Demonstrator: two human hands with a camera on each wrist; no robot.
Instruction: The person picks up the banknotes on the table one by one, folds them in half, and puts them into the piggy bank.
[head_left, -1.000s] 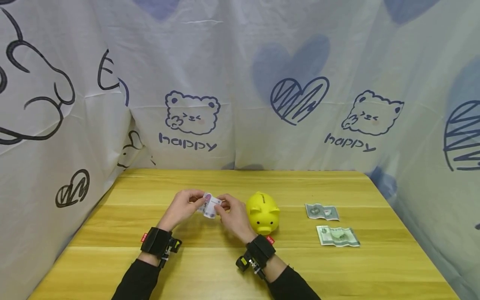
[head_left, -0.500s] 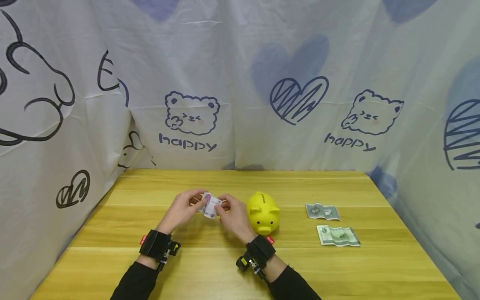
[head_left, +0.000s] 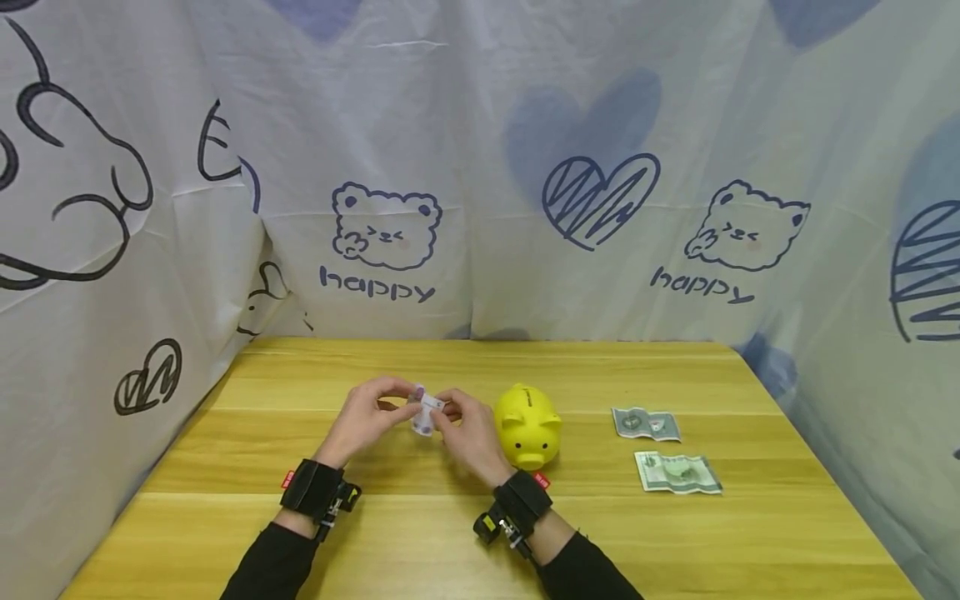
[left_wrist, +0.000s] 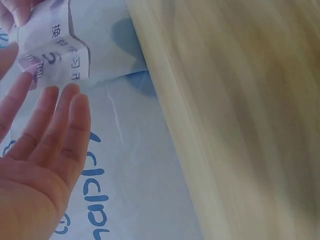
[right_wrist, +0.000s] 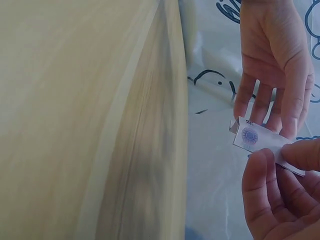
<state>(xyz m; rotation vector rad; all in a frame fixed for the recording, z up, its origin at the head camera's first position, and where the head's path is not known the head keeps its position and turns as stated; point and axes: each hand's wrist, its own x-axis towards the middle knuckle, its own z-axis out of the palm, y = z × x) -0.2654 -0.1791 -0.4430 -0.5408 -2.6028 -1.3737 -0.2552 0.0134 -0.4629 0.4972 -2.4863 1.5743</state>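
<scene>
A small whitish-purple banknote [head_left: 425, 421] is held up between both hands over the table, left of the yellow piggy bank [head_left: 528, 427]. My right hand [head_left: 471, 435] pinches its right end between thumb and fingers. At its left side, the thumb and index finger of my left hand [head_left: 363, 419] hold the paper, while the other fingers stretch out loosely. In the right wrist view the banknote [right_wrist: 252, 139] appears folded into a narrow strip. Creases and printed characters show on the banknote [left_wrist: 55, 47] in the left wrist view.
Two greenish banknotes lie flat on the right of the wooden table [head_left: 420, 542]: a darker banknote [head_left: 645, 423] behind and a lighter banknote [head_left: 677, 472] in front. A white patterned cloth [head_left: 480, 250] hangs along the table's back and sides.
The banknote has become narrower between the hands as its left part is folded over. My left thumb and fingers have shifted slightly right. The right hand stays nearly still.
</scene>
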